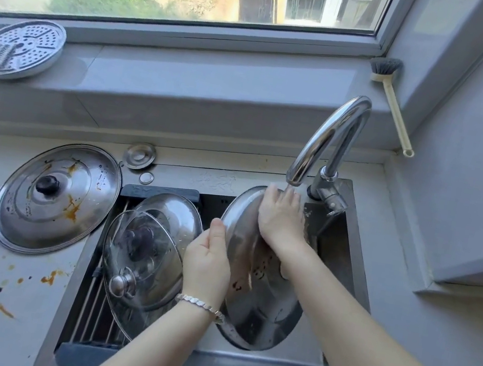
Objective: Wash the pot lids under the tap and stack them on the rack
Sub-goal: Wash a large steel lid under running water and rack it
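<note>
Head view, 1 frame.

1. left hand (208, 260): fingers curled round the left rim of the round stainless-steel pot lid (257, 310), thumb on the near edge, gripping it. A silver link bracelet (200, 304) sits on the wrist.
2. right hand (279, 218): fingers nearly straight and together, laid flat against the upper face of the same lid, holding nothing. The fingertips lie just under the spout of the chrome gooseneck tap (331, 137).
3. Steel lid, as above: tilted up on edge between the 2 hands, over the steel sink basin (346, 254), brown specks on its face below the right palm.
4. Left of the left hand: grey roll-up bar rack (91, 311) across the sink, carrying 2 lids. A clear glass lid with metal knob (141, 258) leans nearest the left wrist, overlapping a plain domed steel lid (174, 213) behind it.
5. Further left, on the counter: large steel lid with black knob (55, 199), lying flat, streaked with orange sauce.
6. Beyond the hands, on the window sill: perforated round steamer plate (23, 47) far left, cream-handled dish brush (391, 102) right of the tap.
</note>
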The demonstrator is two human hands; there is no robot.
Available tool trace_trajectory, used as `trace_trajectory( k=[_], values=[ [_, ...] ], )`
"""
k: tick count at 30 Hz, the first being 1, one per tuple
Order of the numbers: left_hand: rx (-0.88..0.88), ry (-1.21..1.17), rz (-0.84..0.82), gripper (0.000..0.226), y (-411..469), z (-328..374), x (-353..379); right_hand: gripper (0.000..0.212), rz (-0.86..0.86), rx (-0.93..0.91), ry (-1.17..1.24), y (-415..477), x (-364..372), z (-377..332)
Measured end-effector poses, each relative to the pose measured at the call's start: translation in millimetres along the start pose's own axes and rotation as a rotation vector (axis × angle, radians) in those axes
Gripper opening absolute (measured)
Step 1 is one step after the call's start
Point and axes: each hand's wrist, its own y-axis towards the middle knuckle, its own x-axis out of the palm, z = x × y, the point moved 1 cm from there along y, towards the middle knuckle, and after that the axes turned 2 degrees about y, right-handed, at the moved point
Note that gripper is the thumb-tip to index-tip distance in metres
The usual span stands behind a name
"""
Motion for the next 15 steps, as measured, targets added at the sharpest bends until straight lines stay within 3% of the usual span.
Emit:
trace_trajectory(
  k=[3,5,9,10,14,15],
  values=[
    [-0.054,-0.077,-0.001,0.051,6.0,-1.5,-2.2,0.059,-0.066,-0.395,0.012,-51.3,8.8,-11.5],
    [-0.043,-0.096,-0.006,0.05,6.9,-1.9,-3.0,0.059,-0.061,-0.477,-0.008,-51.7,7.5,-6.9],
    [-0.002,-0.043,-0.026,0.05,-1.4,-3.0,-3.4,0.067,0.018,0.031,0.062,6.5,-9.8,11.4],
    [-0.015,-0.051,-0.024,0.05,-1.1,-4.0,-2.2,0.066,0.029,0.037,0.072,-0.6,-7.9,9.2],
    [-0.112,-0.215,-0.01,0.048,7.5,-4.2,2.2,0.073,0.055,-0.502,-0.021,-66.3,10.7,-16.8],
    [-0.111,-0.234,-0.004,0.047,7.4,-3.8,1.7,0.072,0.086,-0.513,-0.026,-61.0,10.5,-14.3]
  ],
)
